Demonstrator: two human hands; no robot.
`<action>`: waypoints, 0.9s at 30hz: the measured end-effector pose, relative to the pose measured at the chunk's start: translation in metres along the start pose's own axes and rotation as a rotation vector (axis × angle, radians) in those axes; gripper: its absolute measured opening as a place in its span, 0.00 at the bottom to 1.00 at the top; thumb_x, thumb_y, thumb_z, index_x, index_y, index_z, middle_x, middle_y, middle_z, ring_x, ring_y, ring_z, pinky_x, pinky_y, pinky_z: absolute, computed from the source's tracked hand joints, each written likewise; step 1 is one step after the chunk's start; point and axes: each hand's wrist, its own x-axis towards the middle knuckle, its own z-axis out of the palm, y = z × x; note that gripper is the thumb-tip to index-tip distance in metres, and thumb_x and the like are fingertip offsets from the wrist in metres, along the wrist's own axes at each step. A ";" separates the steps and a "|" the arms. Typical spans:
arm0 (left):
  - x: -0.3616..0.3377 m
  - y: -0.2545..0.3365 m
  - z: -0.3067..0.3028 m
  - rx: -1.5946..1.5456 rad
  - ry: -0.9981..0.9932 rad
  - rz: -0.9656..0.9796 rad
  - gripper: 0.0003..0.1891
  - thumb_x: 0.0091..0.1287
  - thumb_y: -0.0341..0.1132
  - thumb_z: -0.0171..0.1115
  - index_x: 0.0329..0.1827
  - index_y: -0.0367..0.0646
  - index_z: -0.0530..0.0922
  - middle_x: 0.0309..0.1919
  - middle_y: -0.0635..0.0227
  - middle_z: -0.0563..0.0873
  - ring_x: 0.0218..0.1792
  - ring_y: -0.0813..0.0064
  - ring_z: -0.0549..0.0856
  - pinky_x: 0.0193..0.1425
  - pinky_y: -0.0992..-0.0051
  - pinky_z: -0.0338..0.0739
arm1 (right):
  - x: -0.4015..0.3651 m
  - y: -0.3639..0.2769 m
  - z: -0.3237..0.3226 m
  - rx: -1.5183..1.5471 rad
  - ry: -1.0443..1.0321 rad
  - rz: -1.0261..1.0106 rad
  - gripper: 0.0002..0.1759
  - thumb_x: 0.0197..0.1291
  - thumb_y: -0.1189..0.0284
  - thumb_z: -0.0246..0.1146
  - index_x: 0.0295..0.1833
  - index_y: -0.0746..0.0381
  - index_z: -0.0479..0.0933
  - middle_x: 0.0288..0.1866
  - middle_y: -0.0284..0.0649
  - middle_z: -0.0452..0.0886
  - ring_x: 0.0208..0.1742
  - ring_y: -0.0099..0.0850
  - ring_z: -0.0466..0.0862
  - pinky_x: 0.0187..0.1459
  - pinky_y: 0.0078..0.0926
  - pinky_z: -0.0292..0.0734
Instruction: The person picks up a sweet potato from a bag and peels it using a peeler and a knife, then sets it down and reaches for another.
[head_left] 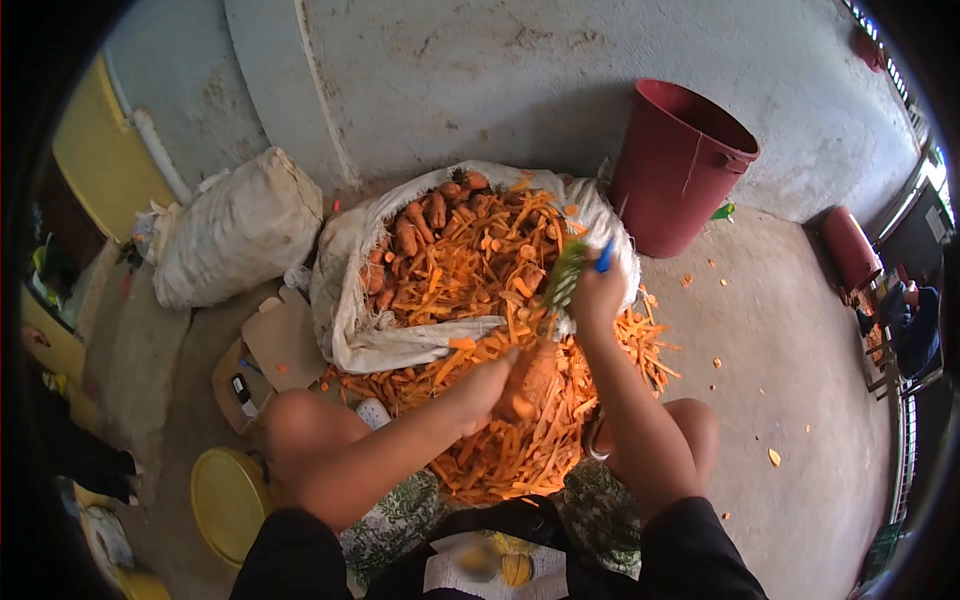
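Note:
My left hand (484,392) grips a thick orange carrot (535,375) above a heap of peel strips (480,465) between my legs. My right hand (598,298) is closed around a knife-like tool with a green patterned blade (566,274) and a blue handle (605,257). Motion blurs this blade, which points down toward the carrot's far end. Just beyond my hands lies an open white woven sack (345,285), its edges folded down. Whole carrots (408,235) and many orange strips fill it.
A tall red bin (665,185) stands by the wall at back right. To the left are a full white sack (240,230), a cardboard piece (282,345) and a yellow lid (228,505). Scraps (774,457) dot the floor at right. Another person (915,325) sits at the far right edge.

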 end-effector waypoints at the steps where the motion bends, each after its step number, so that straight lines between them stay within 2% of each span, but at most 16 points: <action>1: -0.008 0.001 0.009 -0.002 -0.004 -0.003 0.20 0.69 0.50 0.36 0.49 0.45 0.68 0.30 0.70 0.78 0.30 0.75 0.81 0.34 0.71 0.80 | 0.018 -0.001 -0.011 0.009 0.079 0.047 0.16 0.61 0.64 0.52 0.28 0.66 0.71 0.14 0.35 0.69 0.16 0.26 0.66 0.21 0.27 0.62; 3: -0.031 0.006 0.032 -0.280 -0.048 0.042 0.22 0.70 0.48 0.33 0.51 0.39 0.66 0.41 0.59 0.76 0.34 0.66 0.81 0.39 0.67 0.78 | 0.048 0.027 -0.016 0.135 0.127 0.168 0.14 0.61 0.66 0.53 0.29 0.67 0.72 0.16 0.30 0.68 0.16 0.19 0.64 0.20 0.23 0.60; 4: -0.026 0.003 0.016 -0.301 -0.213 0.068 0.21 0.69 0.48 0.36 0.52 0.39 0.65 0.45 0.59 0.74 0.35 0.64 0.81 0.38 0.64 0.79 | 0.044 0.020 -0.017 0.191 0.091 0.106 0.15 0.61 0.66 0.53 0.29 0.66 0.72 0.16 0.29 0.68 0.16 0.19 0.64 0.20 0.23 0.60; 5: -0.025 0.007 0.011 -0.306 -0.216 0.076 0.21 0.69 0.48 0.36 0.52 0.39 0.65 0.45 0.59 0.74 0.35 0.64 0.81 0.38 0.64 0.79 | 0.032 0.002 -0.019 0.189 0.086 0.098 0.15 0.61 0.66 0.53 0.29 0.66 0.72 0.16 0.29 0.68 0.16 0.19 0.64 0.20 0.23 0.60; 7: -0.021 0.014 0.004 -0.358 -0.012 -0.001 0.21 0.68 0.48 0.39 0.51 0.39 0.66 0.41 0.59 0.76 0.35 0.64 0.81 0.35 0.63 0.79 | -0.012 -0.038 -0.017 0.419 -0.139 0.258 0.14 0.61 0.66 0.53 0.29 0.66 0.72 0.17 0.30 0.69 0.16 0.18 0.65 0.18 0.21 0.59; 8: -0.008 0.006 -0.009 -0.409 -0.039 0.032 0.21 0.68 0.49 0.38 0.48 0.40 0.68 0.37 0.61 0.78 0.34 0.65 0.81 0.31 0.64 0.80 | -0.028 -0.044 -0.015 0.357 -0.216 0.236 0.14 0.61 0.66 0.53 0.30 0.66 0.71 0.17 0.30 0.69 0.16 0.18 0.65 0.18 0.19 0.60; 9: -0.007 0.005 -0.011 -0.417 -0.042 0.031 0.21 0.68 0.49 0.38 0.48 0.40 0.68 0.37 0.61 0.78 0.34 0.65 0.81 0.31 0.64 0.80 | -0.041 -0.046 -0.012 0.293 -0.292 0.216 0.14 0.61 0.66 0.53 0.30 0.66 0.71 0.18 0.31 0.69 0.16 0.18 0.66 0.18 0.18 0.61; 11: -0.004 0.005 -0.015 -0.359 -0.020 0.057 0.19 0.67 0.51 0.40 0.49 0.48 0.68 0.36 0.72 0.77 0.36 0.75 0.79 0.28 0.69 0.79 | -0.055 -0.025 0.004 0.302 -0.335 0.125 0.13 0.61 0.67 0.53 0.29 0.65 0.68 0.16 0.33 0.69 0.16 0.20 0.63 0.18 0.23 0.58; 13: 0.000 0.002 -0.016 -0.362 -0.088 0.048 0.18 0.68 0.51 0.37 0.47 0.51 0.69 0.36 0.74 0.77 0.34 0.78 0.79 0.26 0.70 0.79 | -0.058 -0.012 0.011 0.216 -0.336 0.066 0.14 0.61 0.66 0.53 0.28 0.65 0.67 0.16 0.34 0.69 0.16 0.21 0.63 0.18 0.24 0.58; 16: -0.002 0.001 -0.015 -0.284 0.002 0.093 0.19 0.68 0.50 0.37 0.49 0.48 0.69 0.37 0.72 0.78 0.34 0.77 0.80 0.28 0.71 0.79 | -0.054 -0.007 0.012 -0.043 -0.287 -0.039 0.16 0.62 0.63 0.51 0.30 0.66 0.71 0.16 0.36 0.70 0.16 0.23 0.67 0.20 0.24 0.61; 18: -0.001 -0.002 -0.019 -0.082 -0.017 0.031 0.22 0.69 0.50 0.35 0.51 0.42 0.68 0.36 0.63 0.79 0.33 0.71 0.81 0.31 0.67 0.80 | -0.027 -0.008 0.009 0.054 -0.166 0.118 0.16 0.62 0.63 0.50 0.33 0.66 0.73 0.17 0.36 0.71 0.16 0.23 0.67 0.20 0.24 0.61; 20: -0.014 0.002 0.000 -0.113 -0.042 0.016 0.22 0.68 0.50 0.36 0.52 0.42 0.66 0.38 0.63 0.78 0.35 0.70 0.81 0.32 0.66 0.80 | 0.016 0.029 0.005 0.014 0.005 0.188 0.14 0.62 0.66 0.52 0.33 0.66 0.74 0.16 0.32 0.70 0.16 0.19 0.65 0.19 0.22 0.59; 21: -0.018 0.004 0.005 -0.142 -0.066 0.002 0.23 0.68 0.51 0.38 0.54 0.42 0.65 0.39 0.63 0.77 0.37 0.70 0.81 0.32 0.66 0.81 | 0.030 0.049 0.008 0.174 0.051 0.228 0.13 0.61 0.67 0.53 0.31 0.66 0.74 0.16 0.29 0.69 0.16 0.18 0.63 0.18 0.22 0.58; 23: -0.011 0.007 -0.004 -0.230 -0.054 0.032 0.23 0.68 0.50 0.40 0.56 0.41 0.64 0.40 0.63 0.76 0.40 0.69 0.81 0.34 0.66 0.81 | 0.014 0.017 0.006 0.386 -0.022 0.212 0.13 0.60 0.67 0.54 0.32 0.67 0.73 0.15 0.28 0.67 0.16 0.18 0.63 0.19 0.20 0.57; 25: -0.014 0.020 -0.011 -0.331 -0.045 0.043 0.21 0.68 0.48 0.42 0.55 0.42 0.65 0.41 0.63 0.76 0.40 0.69 0.81 0.37 0.68 0.80 | -0.019 -0.023 0.001 0.277 -0.214 0.291 0.14 0.63 0.66 0.50 0.34 0.67 0.72 0.18 0.34 0.72 0.17 0.21 0.67 0.20 0.20 0.63; 27: -0.003 0.013 -0.021 -0.340 -0.015 0.022 0.18 0.68 0.46 0.41 0.52 0.43 0.66 0.40 0.64 0.77 0.39 0.71 0.81 0.38 0.69 0.80 | -0.051 -0.035 0.009 0.295 -0.292 0.247 0.14 0.62 0.65 0.51 0.34 0.66 0.70 0.18 0.33 0.71 0.16 0.20 0.66 0.19 0.18 0.62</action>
